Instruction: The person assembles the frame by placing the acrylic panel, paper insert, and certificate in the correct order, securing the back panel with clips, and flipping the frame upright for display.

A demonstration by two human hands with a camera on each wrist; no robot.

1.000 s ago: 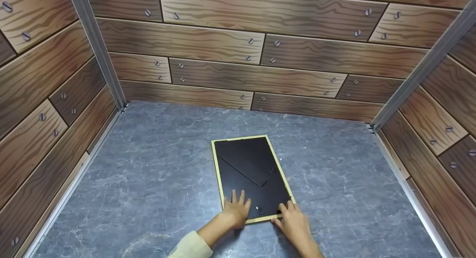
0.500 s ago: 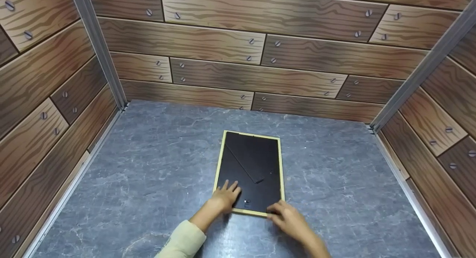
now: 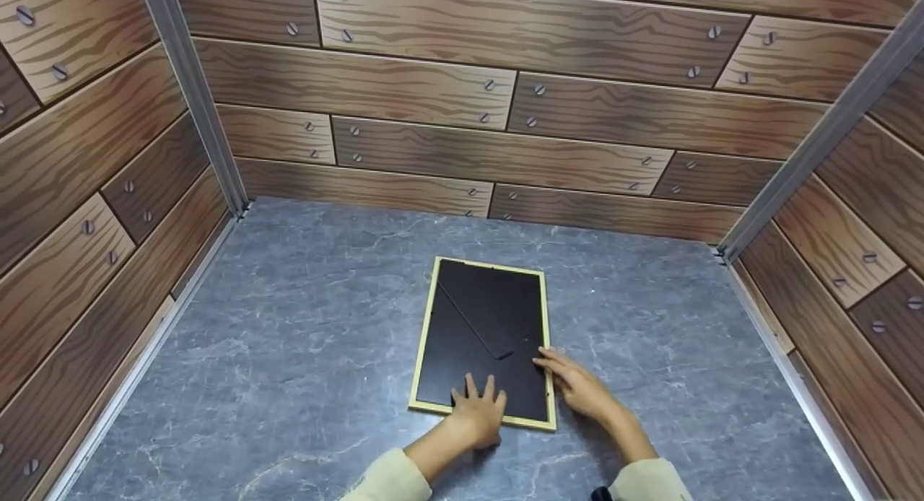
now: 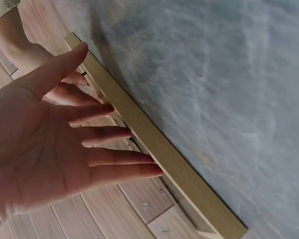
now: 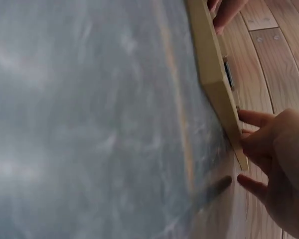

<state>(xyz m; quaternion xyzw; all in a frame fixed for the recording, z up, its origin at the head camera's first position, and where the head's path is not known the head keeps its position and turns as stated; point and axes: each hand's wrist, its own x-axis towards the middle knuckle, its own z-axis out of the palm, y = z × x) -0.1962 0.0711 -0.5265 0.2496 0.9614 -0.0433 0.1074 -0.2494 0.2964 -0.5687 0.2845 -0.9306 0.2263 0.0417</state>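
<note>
A picture frame (image 3: 484,320) lies face down on the grey marbled table, its black backing and yellow-gold rim showing. The hinged stand on the back is folded flat. My left hand (image 3: 478,414) rests with spread, straight fingers over the near edge of the backing; the left wrist view shows those fingers (image 4: 114,133) reaching over the rim (image 4: 154,144). At the frame's right side is my right hand (image 3: 577,385), its fingertips touching the rim and backing. In the right wrist view its thumb (image 5: 251,186) stands apart from the rim (image 5: 229,112).
The marbled table (image 3: 303,328) spreads out on all sides of the picture frame. Plank-patterned walls (image 3: 419,89) enclose it at the back, left and right, with metal posts (image 3: 198,104) in the corners. Pale sleeves (image 3: 393,479) cover the forearms.
The picture frame has turned from a leftward slant to nearly straight. My left hand has moved right to mid near edge; my right hand has left the near corner for the right side.
</note>
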